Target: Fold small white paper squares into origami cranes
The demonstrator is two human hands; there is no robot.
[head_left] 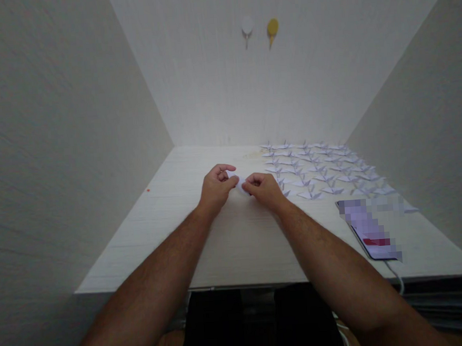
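Between my two hands, above the middle of the white table, is a small folded piece of white paper [240, 184]. My left hand [218, 185] pinches its left side with thumb and fingers. On the other side, my right hand [260, 185] grips the paper's right edge between thumb and forefinger. Parts of the paper are hidden behind the fingers, so its exact folded shape cannot be made out. Just right of my right hand stand several white origami cranes [310, 192] in rows.
A phone [367, 232] with a white cable [399, 280] lies at the table's front right. White walls enclose the table [141, 253] on three sides. A white hook [247, 27] and a yellow hook [272, 28] are on the back wall. A tiny orange speck [148, 190] shows at left.
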